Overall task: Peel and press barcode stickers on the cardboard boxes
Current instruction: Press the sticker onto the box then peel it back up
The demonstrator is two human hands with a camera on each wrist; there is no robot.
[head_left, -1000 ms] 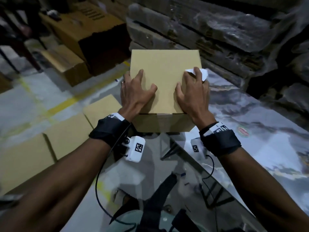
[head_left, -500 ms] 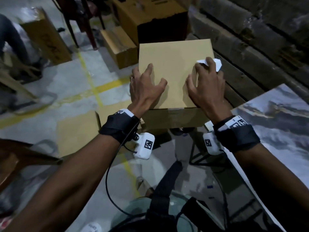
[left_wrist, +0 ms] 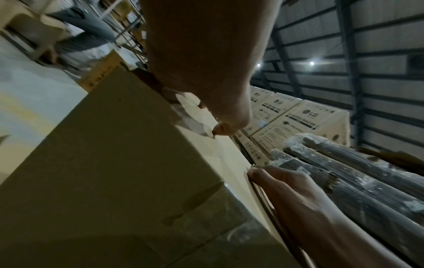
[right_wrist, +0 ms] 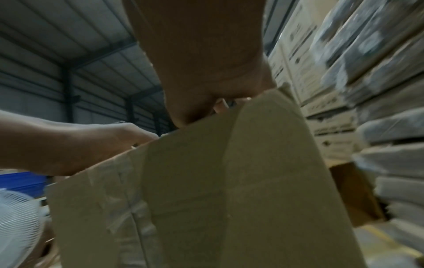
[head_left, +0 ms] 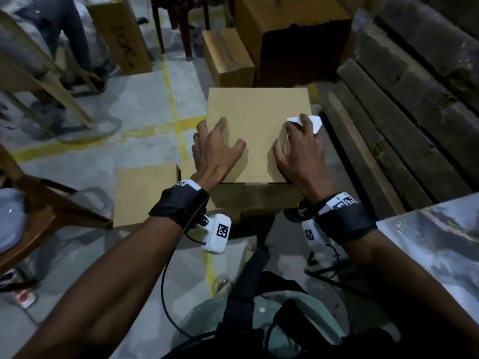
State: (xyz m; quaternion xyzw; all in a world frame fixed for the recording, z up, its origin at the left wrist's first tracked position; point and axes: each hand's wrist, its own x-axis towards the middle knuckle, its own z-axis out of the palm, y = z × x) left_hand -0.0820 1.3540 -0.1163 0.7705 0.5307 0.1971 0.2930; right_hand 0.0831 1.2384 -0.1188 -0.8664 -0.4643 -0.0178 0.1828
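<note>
A plain brown cardboard box is held in the air between both hands, its taped side facing me. My left hand grips its left edge, thumb on top and fingers curled over the side. My right hand grips the right edge and also traps a crumpled white sticker paper under its fingers. In the left wrist view the left hand is on the box, with the right hand at the far edge. In the right wrist view the box fills the frame. No barcode sticker shows on the top face.
A marble-patterned table is at the lower right. Cardboard boxes sit on the floor under the left arm. A wooden chair stands at left. Wrapped stacks line the right. Brown cartons and a seated person are beyond.
Both hands have carried the box left, off the table and out over the floor. The grip on the box and the white paper is unchanged.
</note>
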